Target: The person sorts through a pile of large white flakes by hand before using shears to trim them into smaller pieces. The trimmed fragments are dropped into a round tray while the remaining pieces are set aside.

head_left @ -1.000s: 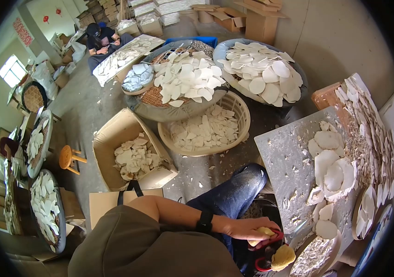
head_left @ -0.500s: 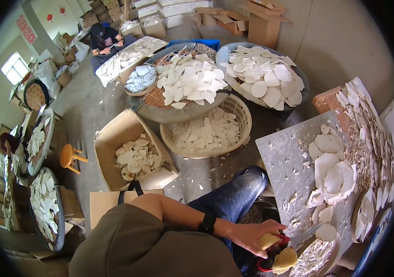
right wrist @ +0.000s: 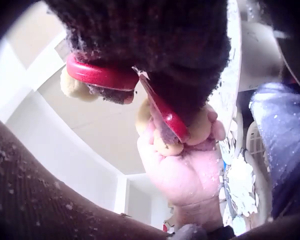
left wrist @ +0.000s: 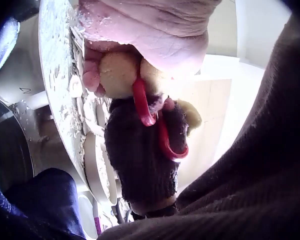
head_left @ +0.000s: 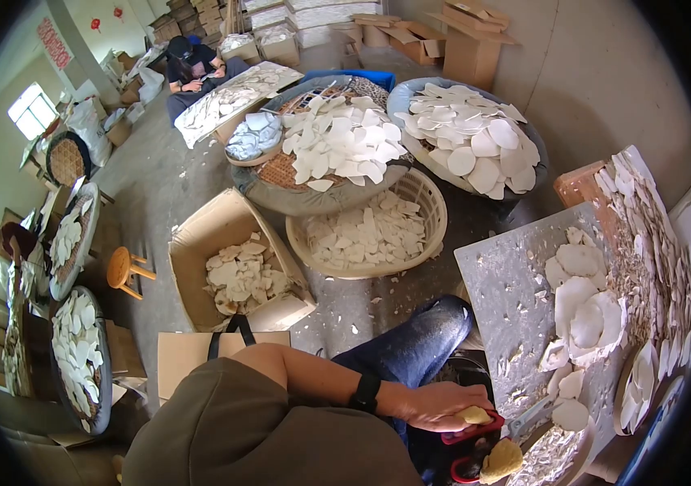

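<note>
My bare left hand (head_left: 443, 405), with a dark watch at the wrist, grips yellow padding (left wrist: 117, 75) on the fingers of my right hand. Dark knit covers my right hand (left wrist: 145, 145), whose fingers go through the red handles (right wrist: 105, 75) of a pair of scissors (head_left: 475, 429). Another yellow pad (head_left: 501, 460) sits outside the nearer loop. In the head view a grey blade (head_left: 530, 417) points toward the board. In the right wrist view the left fingers curl up against the pads beside the red loop. The knit hides much of the right fingers.
A grey board (head_left: 507, 324) carries pale flat pieces (head_left: 588, 316); a round tray of scraps (head_left: 552, 458) is close to the scissors. Ahead stand a cardboard box (head_left: 191, 259), a plastic basket (head_left: 439, 231) and heaped round trays. Another person (head_left: 191, 69) sits at the back.
The left hand spread its fingers over the yellow padding half a second ago and has closed round it again. The scissors stay in the right hand; the head view has shifted slightly.
</note>
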`<state>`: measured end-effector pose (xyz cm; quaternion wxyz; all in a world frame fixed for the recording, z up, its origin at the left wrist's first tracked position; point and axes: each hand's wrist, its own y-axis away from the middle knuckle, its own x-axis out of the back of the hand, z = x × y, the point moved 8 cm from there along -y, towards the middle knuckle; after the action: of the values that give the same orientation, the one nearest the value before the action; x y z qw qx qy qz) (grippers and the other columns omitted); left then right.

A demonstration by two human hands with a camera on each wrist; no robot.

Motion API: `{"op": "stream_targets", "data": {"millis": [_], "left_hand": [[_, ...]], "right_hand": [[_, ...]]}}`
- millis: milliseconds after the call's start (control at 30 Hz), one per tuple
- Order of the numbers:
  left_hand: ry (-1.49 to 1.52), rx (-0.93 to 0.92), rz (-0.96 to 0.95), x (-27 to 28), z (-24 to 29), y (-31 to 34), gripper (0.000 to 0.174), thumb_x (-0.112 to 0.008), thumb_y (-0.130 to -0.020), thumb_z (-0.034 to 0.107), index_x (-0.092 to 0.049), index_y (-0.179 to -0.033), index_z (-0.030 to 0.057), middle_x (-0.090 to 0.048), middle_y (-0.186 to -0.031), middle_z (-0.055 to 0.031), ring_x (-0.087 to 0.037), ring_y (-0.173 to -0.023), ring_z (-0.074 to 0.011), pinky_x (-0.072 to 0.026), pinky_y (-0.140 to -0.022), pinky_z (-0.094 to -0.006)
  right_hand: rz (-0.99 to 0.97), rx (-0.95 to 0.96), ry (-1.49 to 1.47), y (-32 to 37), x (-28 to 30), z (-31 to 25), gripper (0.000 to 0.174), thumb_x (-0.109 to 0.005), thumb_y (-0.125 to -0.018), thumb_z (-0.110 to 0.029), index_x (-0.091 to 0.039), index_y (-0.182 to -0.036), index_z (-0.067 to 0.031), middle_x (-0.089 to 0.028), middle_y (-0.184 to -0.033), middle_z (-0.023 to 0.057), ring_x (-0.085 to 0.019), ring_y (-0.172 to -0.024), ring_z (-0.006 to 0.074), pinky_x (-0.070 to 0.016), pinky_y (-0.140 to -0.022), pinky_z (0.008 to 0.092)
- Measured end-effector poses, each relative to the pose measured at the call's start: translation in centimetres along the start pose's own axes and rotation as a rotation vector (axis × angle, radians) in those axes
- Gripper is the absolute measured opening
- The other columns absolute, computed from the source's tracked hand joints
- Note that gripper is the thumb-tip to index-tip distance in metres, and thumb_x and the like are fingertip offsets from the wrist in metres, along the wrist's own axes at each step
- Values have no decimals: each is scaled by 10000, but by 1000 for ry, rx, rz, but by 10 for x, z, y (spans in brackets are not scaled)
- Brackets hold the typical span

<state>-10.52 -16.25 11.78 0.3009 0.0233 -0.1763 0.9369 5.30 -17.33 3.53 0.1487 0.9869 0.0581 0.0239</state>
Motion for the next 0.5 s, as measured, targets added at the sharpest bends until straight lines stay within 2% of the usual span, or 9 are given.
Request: {"op": "stream_targets", "data": {"millis": [100, 200, 500], "left_hand": [[-79, -6, 0, 6, 6, 4, 472, -547, -775, 158, -450, -1214, 14, -446, -1064, -153, -529, -916, -370, -442, -736, -402], [-231, 45, -47, 5, 5, 6, 460, -546, -767, 157, -455, -1194, 11, -445, -1049, -156, -534, -905, -367, -443, -735, -419], [-287, 70, -173, -17, -1, 8, 439, -572, -785, 222, -458, -1143, -6, -457, -997, -165, -544, -795, -379, -438, -659, -444]], "right_hand": [[3, -3, -9, 2, 0, 0, 321, -525, -926, -279, -504, -1143, -44, -560, -875, 23, -553, -744, 137, -448, -642, 266], [-19, -28, -11, 5, -5, 9, 320, -524, -926, -276, -505, -1143, -41, -561, -874, 26, -554, -747, 137, -450, -645, 265], [-92, -91, -35, 19, -30, 33, 318, -522, -928, -269, -506, -1143, -35, -563, -874, 32, -558, -756, 139, -454, -655, 263]]}}
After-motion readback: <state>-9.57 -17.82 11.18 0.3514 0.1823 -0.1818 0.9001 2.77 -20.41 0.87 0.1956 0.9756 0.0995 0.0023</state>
